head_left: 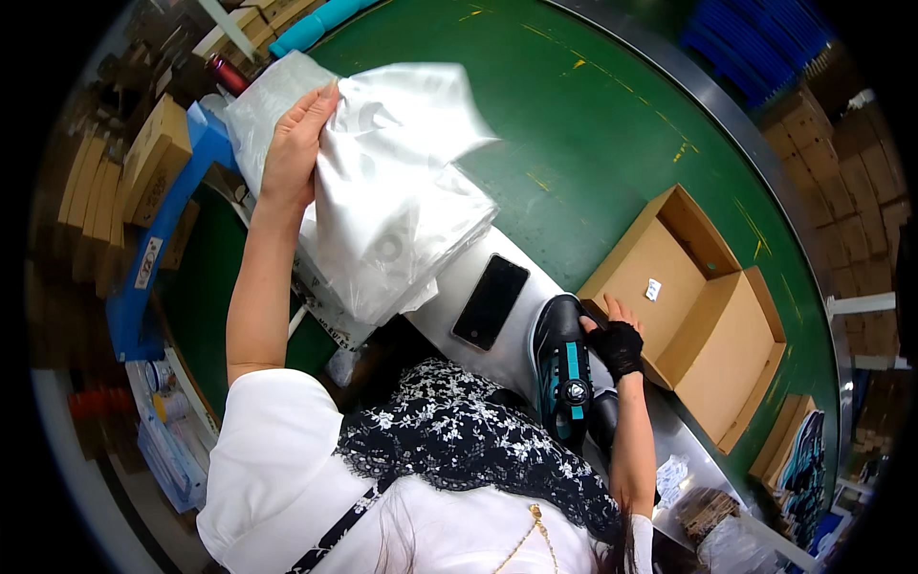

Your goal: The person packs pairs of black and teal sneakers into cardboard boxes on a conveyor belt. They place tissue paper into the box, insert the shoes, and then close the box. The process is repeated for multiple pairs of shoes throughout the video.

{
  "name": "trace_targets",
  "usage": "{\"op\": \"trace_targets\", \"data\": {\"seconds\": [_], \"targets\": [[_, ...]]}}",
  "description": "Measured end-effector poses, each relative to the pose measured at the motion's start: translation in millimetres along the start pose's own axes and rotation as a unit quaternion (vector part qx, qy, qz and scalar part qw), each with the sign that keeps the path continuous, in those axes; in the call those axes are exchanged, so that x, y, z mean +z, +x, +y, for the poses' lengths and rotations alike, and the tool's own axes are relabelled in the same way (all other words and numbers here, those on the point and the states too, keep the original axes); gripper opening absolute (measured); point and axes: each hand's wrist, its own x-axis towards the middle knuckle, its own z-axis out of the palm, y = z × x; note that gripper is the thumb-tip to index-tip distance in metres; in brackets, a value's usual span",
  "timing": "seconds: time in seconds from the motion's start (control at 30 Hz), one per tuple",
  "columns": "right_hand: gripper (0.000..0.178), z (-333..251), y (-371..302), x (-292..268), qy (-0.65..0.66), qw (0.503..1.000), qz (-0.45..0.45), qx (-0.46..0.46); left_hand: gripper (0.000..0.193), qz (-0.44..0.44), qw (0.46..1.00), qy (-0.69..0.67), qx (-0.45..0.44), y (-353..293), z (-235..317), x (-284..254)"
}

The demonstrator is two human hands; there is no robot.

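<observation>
Green table (593, 124) ahead. White sheet (397, 163) front-left, pinched in my left hand (296, 143). Open cardboard box (722, 349) front-right. Black shoe (547, 340) just left of my right hand (617, 342); can't tell if that's gripping. Hands apart. Phone (491, 301) between sheet and shoe.

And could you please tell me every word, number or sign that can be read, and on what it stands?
I can quote none of the print:
White sheet: faint grey marks, unclear.
Small label in the open cardboard box: too small.
White tag on the blue frame: too small.
Left-side cartons: blurred.
</observation>
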Motion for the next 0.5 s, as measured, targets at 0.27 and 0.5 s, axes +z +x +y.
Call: {"op": "trace_targets", "data": {"seconds": [0.27, 0.5], "targets": [[0.075, -103.9, -54.3, -97.9, 0.318, 0.894, 0.033, -0.315, 0.022, -0.154, 0.977, 0.116, 0.086, -45.7, -41.5, 178.9], [0.035, -15.0, -50.9, -107.3, 0.387, 0.878, 0.282, 0.015, 0.026, -0.222, 0.972, -0.008, -0.076, -78.7, -79.3, 314.5]]}}
